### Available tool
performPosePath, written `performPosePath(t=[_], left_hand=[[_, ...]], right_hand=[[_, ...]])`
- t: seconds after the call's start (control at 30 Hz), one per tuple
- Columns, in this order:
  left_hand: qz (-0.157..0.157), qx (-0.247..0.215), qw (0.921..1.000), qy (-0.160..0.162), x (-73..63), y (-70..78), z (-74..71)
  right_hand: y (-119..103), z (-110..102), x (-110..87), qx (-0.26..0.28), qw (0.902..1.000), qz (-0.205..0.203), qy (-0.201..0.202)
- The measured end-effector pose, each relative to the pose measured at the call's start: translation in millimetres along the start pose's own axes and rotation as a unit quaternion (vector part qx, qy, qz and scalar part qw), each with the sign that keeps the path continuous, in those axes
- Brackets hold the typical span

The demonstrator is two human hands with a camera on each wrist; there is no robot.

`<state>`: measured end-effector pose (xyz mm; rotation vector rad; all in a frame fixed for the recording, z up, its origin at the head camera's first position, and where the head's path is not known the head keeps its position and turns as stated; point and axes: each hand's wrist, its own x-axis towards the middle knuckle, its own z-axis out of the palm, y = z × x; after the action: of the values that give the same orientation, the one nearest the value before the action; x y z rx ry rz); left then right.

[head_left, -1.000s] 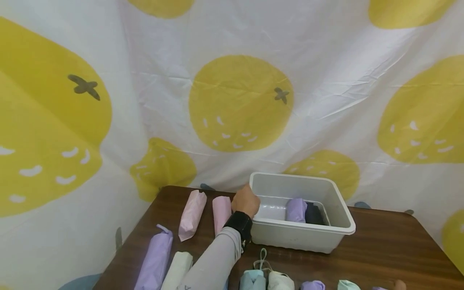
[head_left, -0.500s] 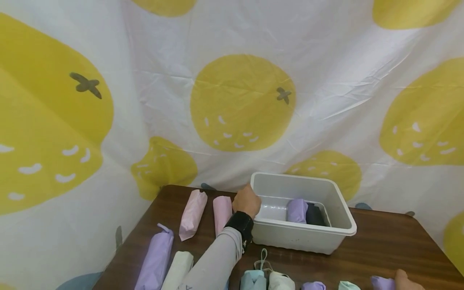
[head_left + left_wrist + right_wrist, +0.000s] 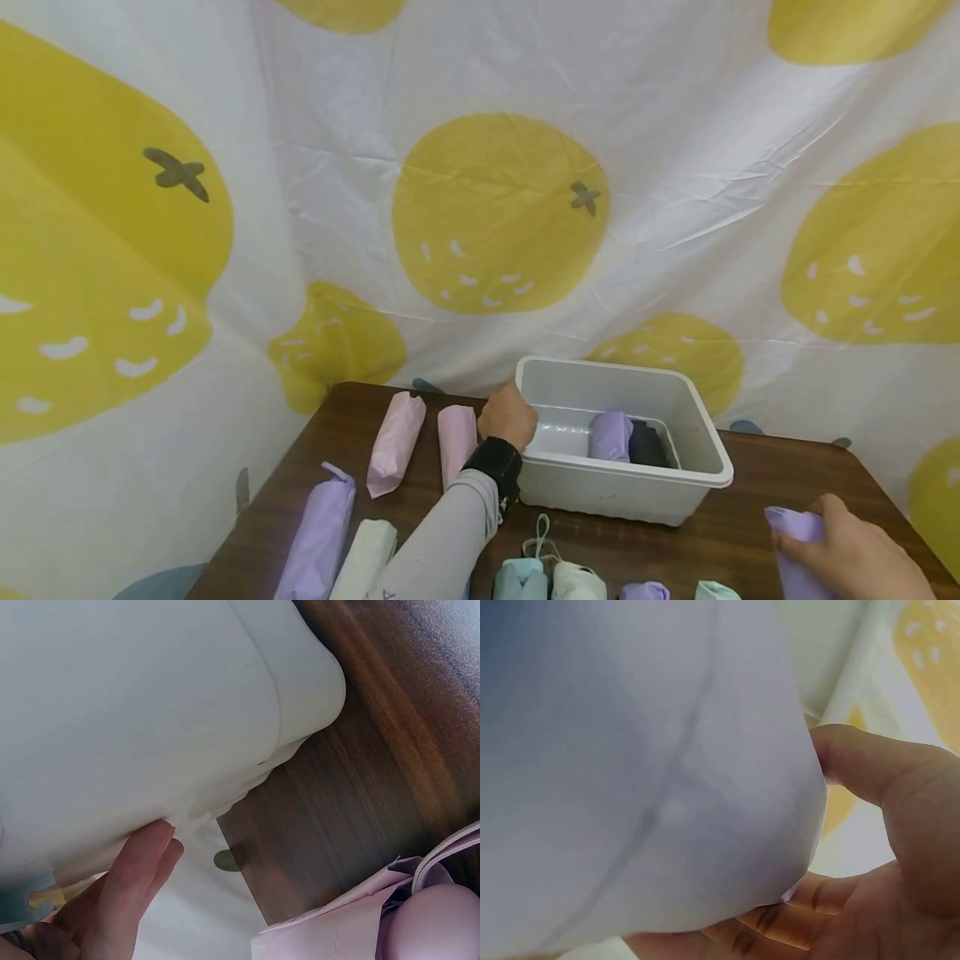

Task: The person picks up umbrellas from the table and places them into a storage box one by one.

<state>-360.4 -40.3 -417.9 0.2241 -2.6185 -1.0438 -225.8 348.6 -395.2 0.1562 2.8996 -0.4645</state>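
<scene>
My left hand grips the left end of a light grey plastic bin at its rim. Its fingertips lie against the bin's outer wall in the left wrist view. At the lower right, my right hand holds a folded umbrella in a purple sleeve, thumb on one side and fingers on the other. The right wrist view is mostly filled by this sleeve. Inside the bin lie a purple folded umbrella and a dark one, side by side.
Two pink sleeved umbrellas lie left of the bin on the brown table. A long purple one and a pale one are nearer. Several more, including a light blue one, line the front. A lemon-print cloth hangs behind.
My right hand has come up into view from the bottom right edge, raising the purple umbrella from among the front ones. The left hand stays on the bin.
</scene>
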Motion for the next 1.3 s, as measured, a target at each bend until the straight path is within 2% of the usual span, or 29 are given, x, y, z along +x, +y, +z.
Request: performPosePath(t=[0.2, 0.4, 0.47, 0.57, 0.73, 0.87, 1.03, 1.3], left_hand=[[-0.001, 0.006, 1.0, 0.0, 0.7, 0.7, -1.4], [0.003, 0.007, 1.0, -0.001, 2.0, 0.1, -1.4], [0.004, 0.007, 1.0, -0.002, 2.4, -0.2, -1.5], [0.004, 0.008, 1.0, -0.001, 2.5, -0.9, -1.2], [0.004, 0.01, 0.9999, 0.001, 1.7, -2.7, -0.3], [0.003, 0.007, 1.0, 0.0, -0.3, -3.5, -0.3], [0.005, 0.004, 1.0, 0.002, -1.3, -3.4, -0.4], [0.004, 0.009, 0.9999, -0.007, 0.8, -0.3, 0.7]], right_hand=[[-18, -22, -0.2, -0.008, 0.996, -0.067, 0.059], [-40, -39, 3.1, -0.016, 0.9819, -0.132, 0.135], [-48, -43, 3.6, -0.01, 0.9783, -0.146, 0.147], [-61, -49, 4.7, 0.001, 0.9767, -0.152, 0.151], [-87, -60, 6.6, 0.032, 0.9796, -0.149, 0.131], [-103, -66, 8.2, 0.059, 0.9758, -0.169, 0.126], [-120, -75, 13.2, 0.079, 0.9659, -0.198, 0.147], [-136, -83, 23.5, 0.098, 0.9576, -0.205, 0.177]])
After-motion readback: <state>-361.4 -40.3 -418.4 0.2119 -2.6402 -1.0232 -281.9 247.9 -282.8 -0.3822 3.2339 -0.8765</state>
